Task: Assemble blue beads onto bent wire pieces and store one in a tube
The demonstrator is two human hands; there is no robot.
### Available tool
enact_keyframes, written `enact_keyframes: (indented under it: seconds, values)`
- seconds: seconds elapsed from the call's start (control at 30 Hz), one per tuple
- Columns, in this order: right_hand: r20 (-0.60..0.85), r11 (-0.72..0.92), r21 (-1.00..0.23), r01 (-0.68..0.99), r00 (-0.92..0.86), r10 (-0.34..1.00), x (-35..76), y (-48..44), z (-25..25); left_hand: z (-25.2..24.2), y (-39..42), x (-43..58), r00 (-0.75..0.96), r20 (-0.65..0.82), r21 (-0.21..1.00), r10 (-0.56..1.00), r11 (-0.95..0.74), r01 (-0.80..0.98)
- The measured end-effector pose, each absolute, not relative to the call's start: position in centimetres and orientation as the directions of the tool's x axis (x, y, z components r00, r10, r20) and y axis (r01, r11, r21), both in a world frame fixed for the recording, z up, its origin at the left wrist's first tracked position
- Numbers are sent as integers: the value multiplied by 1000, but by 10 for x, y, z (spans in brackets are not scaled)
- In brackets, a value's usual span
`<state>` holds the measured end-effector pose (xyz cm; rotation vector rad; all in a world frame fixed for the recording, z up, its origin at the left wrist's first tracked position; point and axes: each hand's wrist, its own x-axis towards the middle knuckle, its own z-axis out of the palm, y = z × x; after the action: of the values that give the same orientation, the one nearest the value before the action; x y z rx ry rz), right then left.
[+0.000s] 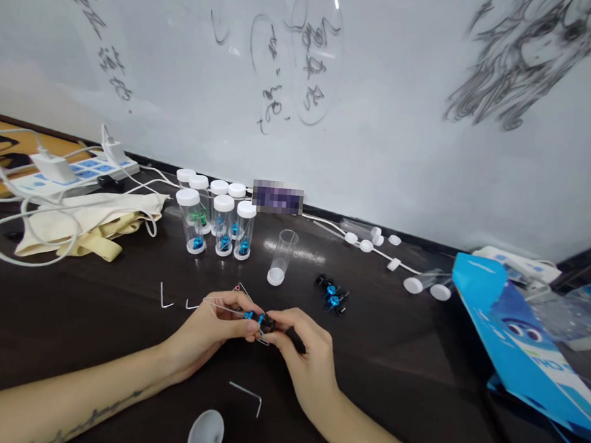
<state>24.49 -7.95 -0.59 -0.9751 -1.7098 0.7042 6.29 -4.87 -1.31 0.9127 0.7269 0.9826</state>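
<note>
My left hand (209,332) pinches the blue end of a small blue-and-black metal part (260,319). The fingers of my right hand (307,344) are closed on its black end, so both hands grip the same piece. Thin bent metal rods (219,303) stick out around my left fingers; what they belong to is partly hidden. Below the hands lies an L-shaped hex key (247,390), and two more, a hex key (163,296) and a smaller one (191,305), lie to the left. A white cap (205,435) rests near the front edge of view.
Behind my hands stands a clear tube (282,256) without a lid. Several capped tubes (223,224) holding blue or green parts are at back left. More blue-and-black parts (331,294), loose white caps (366,245), a blue bag (516,334), a cloth bag (85,222) and a power strip (82,170) surround them.
</note>
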Motion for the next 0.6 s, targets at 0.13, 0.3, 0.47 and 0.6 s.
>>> enact_keyframes:
  seconds: [0.13, 0.3, 0.47, 0.6]
  values:
    - [440, 470, -827, 308, -166, 883, 245, -80, -4, -13, -49, 63, 392, -101, 895, 915, 255, -365]
    - [389, 427, -831, 357, -178, 904, 245, -80, -2, -15, -49, 63, 394, -89, 901, 915, 242, -359]
    - [316, 368, -845, 387, -192, 929, 245, -79, -4, -15, -48, 63, 381, -109, 891, 918, 260, -372]
    - [276, 334, -858, 390, -199, 940, 246, -80, -5, -14, -48, 64, 353, -124, 878, 927, 269, -396]
